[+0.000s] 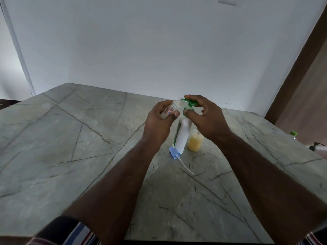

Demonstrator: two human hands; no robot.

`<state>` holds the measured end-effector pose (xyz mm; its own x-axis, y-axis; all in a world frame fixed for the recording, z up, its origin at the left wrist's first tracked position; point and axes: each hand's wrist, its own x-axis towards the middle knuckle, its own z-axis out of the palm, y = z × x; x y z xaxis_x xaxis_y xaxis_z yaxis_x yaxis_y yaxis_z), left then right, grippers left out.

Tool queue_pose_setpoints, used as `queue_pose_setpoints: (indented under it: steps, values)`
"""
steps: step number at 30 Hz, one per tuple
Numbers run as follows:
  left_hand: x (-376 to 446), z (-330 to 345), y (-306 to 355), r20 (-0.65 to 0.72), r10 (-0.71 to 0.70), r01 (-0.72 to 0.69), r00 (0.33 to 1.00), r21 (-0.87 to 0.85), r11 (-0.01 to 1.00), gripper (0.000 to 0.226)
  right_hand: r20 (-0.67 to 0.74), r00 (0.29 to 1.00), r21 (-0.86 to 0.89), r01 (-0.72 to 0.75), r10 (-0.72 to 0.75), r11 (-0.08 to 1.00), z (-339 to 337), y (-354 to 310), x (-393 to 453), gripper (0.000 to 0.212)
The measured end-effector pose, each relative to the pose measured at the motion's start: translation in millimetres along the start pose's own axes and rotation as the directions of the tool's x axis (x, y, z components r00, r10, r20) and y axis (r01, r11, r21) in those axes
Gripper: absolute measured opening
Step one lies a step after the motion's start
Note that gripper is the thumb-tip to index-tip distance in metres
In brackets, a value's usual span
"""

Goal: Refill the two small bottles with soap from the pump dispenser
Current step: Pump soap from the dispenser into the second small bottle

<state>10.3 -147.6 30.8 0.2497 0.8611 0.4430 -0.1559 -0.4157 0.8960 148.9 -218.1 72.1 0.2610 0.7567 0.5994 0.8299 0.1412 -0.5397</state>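
The left hand (160,119) grips a small clear bottle (172,109) and tips it so its open mouth sits right under the green pump head (190,102). The right hand (205,117) rests on that pump head, with fingers over the top and the thumb by the neck. The tall white pump dispenser (183,137) stands on the bench (70,138).

At 5 o'clock from the dispenser, close to it, stands the other small bottle (195,142), which looks full of yellow soap. At 7 o'clock, touching the foot of the dispenser, lies a blue cap with a thin white tube (176,154).

I think the next job is to push the pump down. The bottle mouth is small and tilted, so soap may miss it and run down the side. Then the bottle could get slippery and slide out of the left hand. A hard push could also tip the tall dispenser, as it looks like nothing but the pressing hand steadies it. If it falls, it could knock the full bottle over.
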Motion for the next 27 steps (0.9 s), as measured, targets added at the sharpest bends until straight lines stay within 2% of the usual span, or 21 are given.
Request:
queue_pose_setpoints:
  steps: [17,27]
  values:
    - [-0.5,-0.4,0.8,0.025,-0.020,0.020,0.999,-0.010,1.000,0.039,0.008,1.000,-0.021,0.002,-0.001,1.000,-2.9,-1.8,0.1,0.042]
    - [1.1,-3.8,0.3,0.055,-0.026,0.023,0.998,0.043,0.999,0.036,0.011,1.000,-0.025,0.010,-0.009,1.000,0.6,-0.3,-4.5,0.044]
